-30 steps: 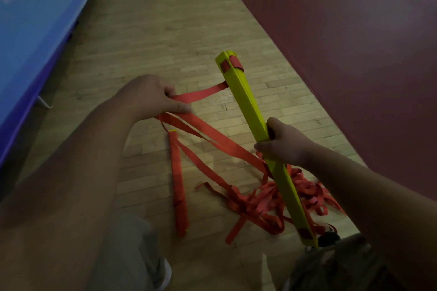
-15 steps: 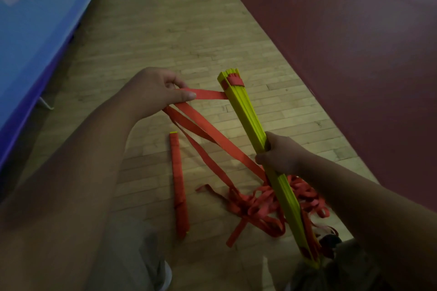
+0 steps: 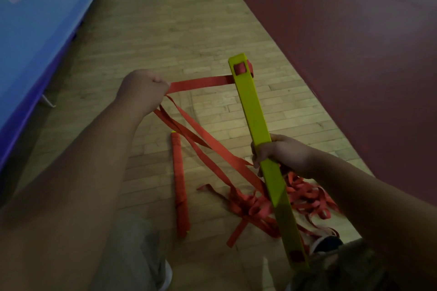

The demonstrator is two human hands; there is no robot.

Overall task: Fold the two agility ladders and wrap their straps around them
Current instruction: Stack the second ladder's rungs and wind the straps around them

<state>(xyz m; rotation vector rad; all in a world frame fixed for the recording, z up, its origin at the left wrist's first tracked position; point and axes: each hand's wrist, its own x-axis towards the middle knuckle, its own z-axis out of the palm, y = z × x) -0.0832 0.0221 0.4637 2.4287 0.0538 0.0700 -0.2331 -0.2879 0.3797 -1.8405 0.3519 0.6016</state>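
My right hand (image 3: 281,152) grips the middle of a stack of yellow-green ladder rungs (image 3: 255,116), held upright and leaning a little left. A red strap (image 3: 201,82) runs taut from the stack's upper end leftwards to my left hand (image 3: 142,88), which holds it in a fist. More loops of the strap hang from that hand down to a tangled red pile (image 3: 262,205) on the floor. A second ladder (image 3: 179,184), a slim bundle wound in red strap, lies on the floor between my arms.
Light wooden floorboards (image 3: 165,30) stretch ahead. A blue mat or banner (image 3: 40,19) borders the left side, a dark red floor area (image 3: 343,30) the right. My legs and shoes (image 3: 327,242) are at the bottom edge, close to the strap pile.
My left hand pulled the strap out to the left and up, drawing it tight and closing into a fist. The rung stack turned, so its flat face shows.
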